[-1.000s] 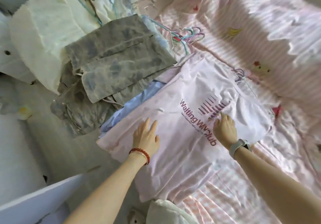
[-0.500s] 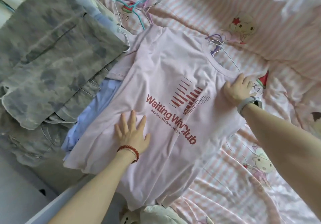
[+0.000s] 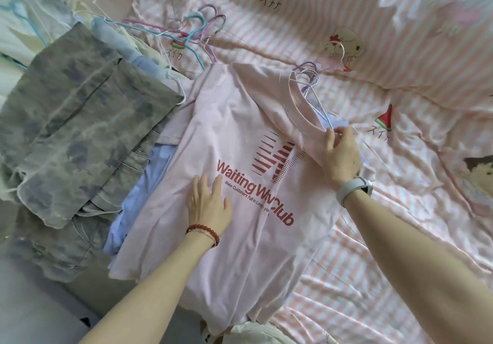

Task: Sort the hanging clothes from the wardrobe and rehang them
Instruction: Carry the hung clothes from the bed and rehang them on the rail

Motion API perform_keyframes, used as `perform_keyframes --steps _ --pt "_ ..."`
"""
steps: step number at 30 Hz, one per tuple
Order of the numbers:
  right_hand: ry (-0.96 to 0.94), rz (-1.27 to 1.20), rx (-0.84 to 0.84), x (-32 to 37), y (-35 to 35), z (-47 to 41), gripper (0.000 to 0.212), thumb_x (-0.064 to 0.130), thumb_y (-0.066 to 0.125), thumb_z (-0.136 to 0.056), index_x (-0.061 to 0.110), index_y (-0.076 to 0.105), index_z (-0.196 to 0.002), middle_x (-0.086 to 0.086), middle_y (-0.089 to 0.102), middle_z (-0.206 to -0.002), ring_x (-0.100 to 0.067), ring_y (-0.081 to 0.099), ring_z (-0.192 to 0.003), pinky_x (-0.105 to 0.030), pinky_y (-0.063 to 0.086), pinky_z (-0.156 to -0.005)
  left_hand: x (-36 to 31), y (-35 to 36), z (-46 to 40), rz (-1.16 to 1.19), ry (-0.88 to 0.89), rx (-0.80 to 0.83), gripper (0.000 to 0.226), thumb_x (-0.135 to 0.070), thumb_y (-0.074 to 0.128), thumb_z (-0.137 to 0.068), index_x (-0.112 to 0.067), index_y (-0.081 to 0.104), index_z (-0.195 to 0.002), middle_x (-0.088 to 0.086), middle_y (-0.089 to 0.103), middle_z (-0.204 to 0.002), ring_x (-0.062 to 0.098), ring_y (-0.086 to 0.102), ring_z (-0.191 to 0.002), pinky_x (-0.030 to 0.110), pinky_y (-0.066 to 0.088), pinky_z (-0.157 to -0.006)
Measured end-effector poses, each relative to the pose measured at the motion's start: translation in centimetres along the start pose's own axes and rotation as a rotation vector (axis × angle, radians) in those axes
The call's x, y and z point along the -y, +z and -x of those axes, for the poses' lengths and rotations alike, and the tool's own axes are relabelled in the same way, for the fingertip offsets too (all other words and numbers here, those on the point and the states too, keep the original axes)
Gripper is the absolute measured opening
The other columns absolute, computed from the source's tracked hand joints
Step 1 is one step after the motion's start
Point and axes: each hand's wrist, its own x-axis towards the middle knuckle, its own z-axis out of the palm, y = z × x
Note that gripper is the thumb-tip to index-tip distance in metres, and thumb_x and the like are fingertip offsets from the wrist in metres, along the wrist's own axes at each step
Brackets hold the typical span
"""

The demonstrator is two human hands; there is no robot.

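Pink T-shirt (image 3: 229,140), spread front-up on the striped bed (image 3: 400,210): left hand (image 3: 209,205) flat and open on its printed chest, right hand (image 3: 342,154) pinching the shoulder fabric beside the collar, purple hanger (image 3: 310,82) in the neck.

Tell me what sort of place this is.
Probably a bedroom: clothes are being sorted on a bed. A pink striped cartoon-print sheet lies under a pink T-shirt, with wire hangers and grey trousers alongside.
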Motion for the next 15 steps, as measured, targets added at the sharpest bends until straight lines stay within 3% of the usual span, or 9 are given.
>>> perform_keyframes --steps 4,8,10,12,14,15 --pt "-0.252 0.016 -0.037 -0.7 -1.4 4.2 0.026 0.025 0.043 -0.096 0.005 0.056 -0.085 -0.014 0.057 -0.088 -0.036 0.057 -0.078 -0.040 0.037 -0.063 -2.8 -4.3 -1.9 0.161 0.227 -0.294 0.059 -0.009 0.055 -0.084 -0.007 0.035 -0.139 0.021 0.025 -0.148 0.036 0.018 -0.138 0.046 0.021 -0.110" --pt "-0.394 -0.059 -0.088 -0.5 -4.2 5.8 0.035 0.030 0.041 -0.090 0.007 0.054 -0.066 -0.010 0.053 -0.066 -0.031 0.055 -0.058 -0.042 0.041 -0.058 -4.4 -8.3 -4.3 0.100 0.334 -0.410 0.068 -0.017 0.054 -0.086 -0.010 0.021 -0.145 0.018 0.013 -0.153 0.036 0.010 -0.141 0.050 0.014 -0.112" --pt "-0.500 -0.035 -0.119 -0.4 -5.6 5.8 0.038 0.032 0.040 -0.088 0.008 0.054 -0.062 -0.007 0.052 -0.060 -0.027 0.053 -0.051 -0.033 0.035 -0.048 -4.7 -9.7 -5.2 -0.015 0.364 -0.421 0.066 -0.027 0.051 -0.090 -0.015 0.019 -0.146 0.013 0.013 -0.154 0.035 0.006 -0.142 0.054 0.006 -0.111" --pt "-0.573 -0.003 -0.132 -0.2 -6.7 5.8 0.039 0.032 0.040 -0.089 0.009 0.055 -0.061 -0.007 0.053 -0.059 -0.026 0.054 -0.049 -0.031 0.033 -0.044 -4.8 -10.7 -5.8 -0.128 0.389 -0.373 0.050 -0.034 0.043 -0.095 -0.019 0.034 -0.141 0.006 0.032 -0.148 0.030 0.015 -0.141 0.052 0.000 -0.111" --pt "-0.603 0.022 -0.159 0.0 -7.3 5.7 0.038 0.031 0.041 -0.089 0.009 0.055 -0.062 -0.007 0.054 -0.060 -0.026 0.055 -0.050 -0.028 0.030 -0.044 -4.5 -11.3 -5.7 -0.109 0.404 -0.238 0.035 -0.031 0.036 -0.098 -0.014 0.053 -0.123 0.008 0.056 -0.126 0.029 0.043 -0.125 0.045 0.015 -0.108" --pt "-0.618 0.058 -0.187 0.1 -7.5 5.7 0.037 0.030 0.041 -0.088 0.009 0.056 -0.062 -0.007 0.056 -0.062 -0.027 0.056 -0.050 -0.025 0.026 -0.045 -4.1 -11.6 -5.2 -0.054 0.403 -0.159 0.031 -0.029 0.036 -0.098 -0.011 0.057 -0.112 0.011 0.061 -0.114 0.031 0.052 -0.112 0.041 0.027 -0.099"
